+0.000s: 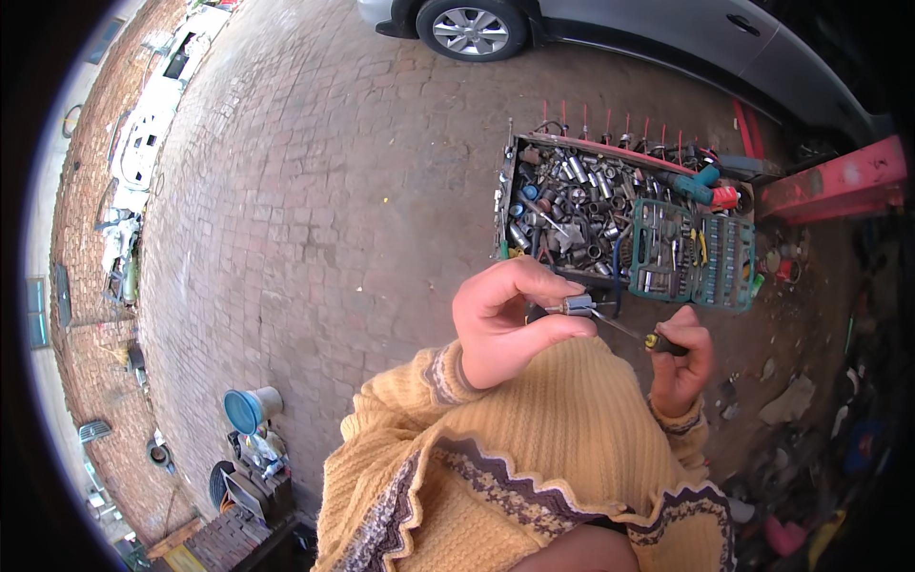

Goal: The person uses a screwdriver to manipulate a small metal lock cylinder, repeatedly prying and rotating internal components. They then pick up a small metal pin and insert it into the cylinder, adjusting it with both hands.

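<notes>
My left hand pinches a small grey, roughly cylindrical part between thumb and fingers. Thin metal pieces stick out of the part's right end, and something dark shows behind it in the palm; its exact kind is too small to make out. In my right hand is a screwdriver with a black and yellow handle, held by closed fingers. Its thin shaft slants up and left to the part's right end. Whether the tip touches the part, I cannot tell.
Beyond my hands stands a metal tray full of sockets and loose tools. An open green socket case lies on its near right. A red steel beam is at right, a silver car behind. A blue-topped bucket stands at left.
</notes>
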Motion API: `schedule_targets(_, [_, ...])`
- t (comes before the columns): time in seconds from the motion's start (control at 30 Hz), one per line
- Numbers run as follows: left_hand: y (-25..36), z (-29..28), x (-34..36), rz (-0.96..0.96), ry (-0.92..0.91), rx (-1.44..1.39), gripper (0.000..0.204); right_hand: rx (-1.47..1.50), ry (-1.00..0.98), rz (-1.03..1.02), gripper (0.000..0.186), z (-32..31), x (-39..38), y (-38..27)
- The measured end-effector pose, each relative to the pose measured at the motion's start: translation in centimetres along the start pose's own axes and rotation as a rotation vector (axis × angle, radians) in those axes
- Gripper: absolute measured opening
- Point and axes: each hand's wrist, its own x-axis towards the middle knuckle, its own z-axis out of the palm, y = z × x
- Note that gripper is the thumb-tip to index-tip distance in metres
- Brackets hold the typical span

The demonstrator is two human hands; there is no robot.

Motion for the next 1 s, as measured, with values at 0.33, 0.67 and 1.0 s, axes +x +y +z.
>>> schedule_targets(0.33, [0.1, -0.3, 0.2, 0.029, 0.044, 0.025, 0.030, -0.271, 0.006, -0.258, 0.025, -0.3, 1.6, -0.9])
schedule_targets(0.67, [0.0, -0.2, 0.5, 0.050, 0.040, 0.020, 0.031, -0.333, 0.038, -0.325, 0.026, -1.4, 2.0, -1.2])
schedule_targets(1.0, [0.1, 0.1, 0.3, 0.051, 0.043, 0.018, 0.030, -0.179, -0.007, -0.176, 0.029, -1.4, 1.8, -1.4])
